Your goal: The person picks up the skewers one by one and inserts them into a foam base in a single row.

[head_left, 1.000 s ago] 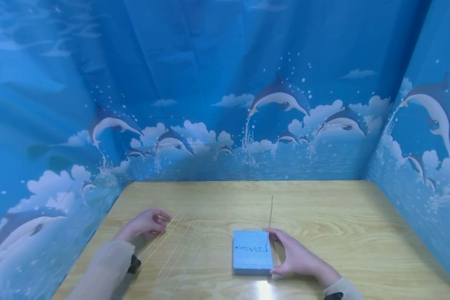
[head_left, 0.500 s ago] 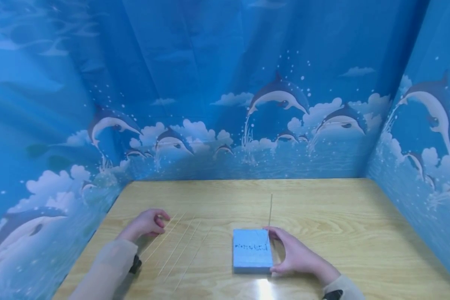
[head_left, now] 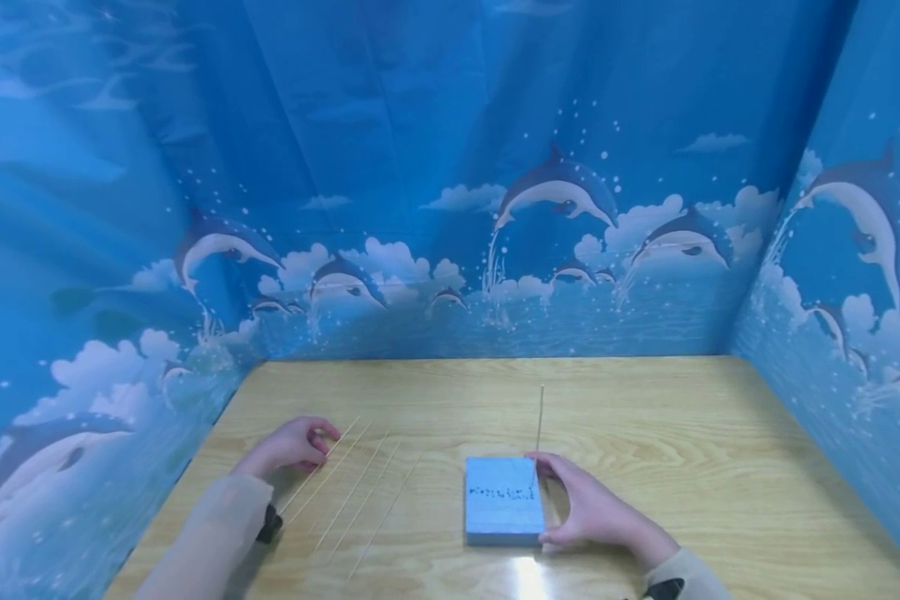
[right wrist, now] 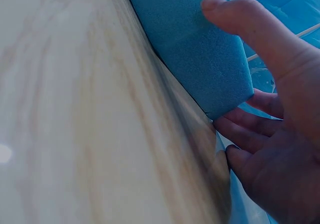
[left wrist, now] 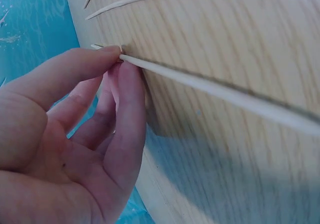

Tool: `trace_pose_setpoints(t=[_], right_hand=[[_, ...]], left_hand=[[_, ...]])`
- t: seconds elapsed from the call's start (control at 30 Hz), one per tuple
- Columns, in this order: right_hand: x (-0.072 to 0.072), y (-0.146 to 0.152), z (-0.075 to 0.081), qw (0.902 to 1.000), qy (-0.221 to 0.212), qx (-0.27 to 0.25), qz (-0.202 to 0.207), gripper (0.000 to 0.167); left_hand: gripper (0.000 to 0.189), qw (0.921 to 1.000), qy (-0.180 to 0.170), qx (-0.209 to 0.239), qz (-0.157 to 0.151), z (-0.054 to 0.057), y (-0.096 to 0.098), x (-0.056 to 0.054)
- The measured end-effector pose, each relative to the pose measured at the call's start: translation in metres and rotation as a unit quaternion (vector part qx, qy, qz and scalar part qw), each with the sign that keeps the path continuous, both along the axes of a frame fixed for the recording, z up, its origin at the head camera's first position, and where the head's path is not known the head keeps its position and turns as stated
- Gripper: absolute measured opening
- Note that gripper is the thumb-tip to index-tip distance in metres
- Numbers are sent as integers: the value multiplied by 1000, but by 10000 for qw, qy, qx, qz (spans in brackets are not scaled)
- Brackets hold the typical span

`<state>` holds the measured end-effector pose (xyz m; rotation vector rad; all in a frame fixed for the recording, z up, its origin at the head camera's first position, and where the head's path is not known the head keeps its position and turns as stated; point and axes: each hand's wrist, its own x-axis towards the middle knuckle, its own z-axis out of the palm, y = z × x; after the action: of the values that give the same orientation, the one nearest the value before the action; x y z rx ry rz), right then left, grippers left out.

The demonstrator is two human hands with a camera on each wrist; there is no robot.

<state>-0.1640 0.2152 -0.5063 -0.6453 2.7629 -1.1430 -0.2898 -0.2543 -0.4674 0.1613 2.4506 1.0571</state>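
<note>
My left hand [head_left: 297, 443] pinches a thin wooden stick [left wrist: 200, 81] between thumb and fingertips near its far end, close over the table at the left. Several similar sticks [head_left: 352, 492] lie slanted and roughly parallel to its right. A square blue foam block [head_left: 504, 518] rests on the table, its top marked with a band of small dark dots. From the block's far right part another stick [head_left: 540, 421] stands nearly upright. My right hand [head_left: 587, 510] grips the block's right side, thumb [right wrist: 225, 16] on the near side and fingers at the far corner, partly hidden.
The pale wood-grain table [head_left: 667, 433] is walled at the back and both sides by blue curtains [head_left: 390, 167] printed with dolphins. Light glares off the tabletop just in front of the block.
</note>
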Motion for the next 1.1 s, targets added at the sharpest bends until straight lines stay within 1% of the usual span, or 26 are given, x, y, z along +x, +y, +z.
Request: trace_pose_setpoints(t=[0.1,0.23,0.37,0.43,0.47,0.5,0.57,0.63,0.7,0.83,1.0,1.1], right_hand=[[0,0,0,10000,16,9,-5,112],[1,-1,-1,10000,-8,-4,17,113],[2,-1,-1,10000,-52,-13,43,113],[2,-1,-1,10000,-59,-16,32,113],[2,-1,-1,10000,-60,-16,22,113],[2,-1,-1,10000,-61,-15,17,113],[2,-1,-1,10000,-69,-11,11,113],[1,-1,-1,10000,-71,-11,17,113],[1,-1,-1,10000,-72,-17,28,113],[1,-1,-1,10000,-73,-55,21,113],[1,0,-1,10000,-55,-76,-5,112],[0,0,-1,10000,-31,-79,-9,112]], left_hand=[[44,9997,-78,163,-169,-1,-3,-1],[45,9992,-126,317,-191,-2,-7,-1],[46,9988,-127,458,-74,-2,-9,1],[49,9980,-140,618,-42,-2,-9,0],[50,9973,-167,720,29,-1,-9,0],[52,9966,-168,802,21,0,-8,0],[53,9955,-188,920,106,3,-7,0],[53,9952,-183,939,200,6,-6,0],[55,9953,-165,934,214,9,-5,0],[58,9943,-145,1018,285,11,-2,0],[59,9894,-18,1435,235,12,4,-3],[59,9847,19,1719,294,14,9,-3]])
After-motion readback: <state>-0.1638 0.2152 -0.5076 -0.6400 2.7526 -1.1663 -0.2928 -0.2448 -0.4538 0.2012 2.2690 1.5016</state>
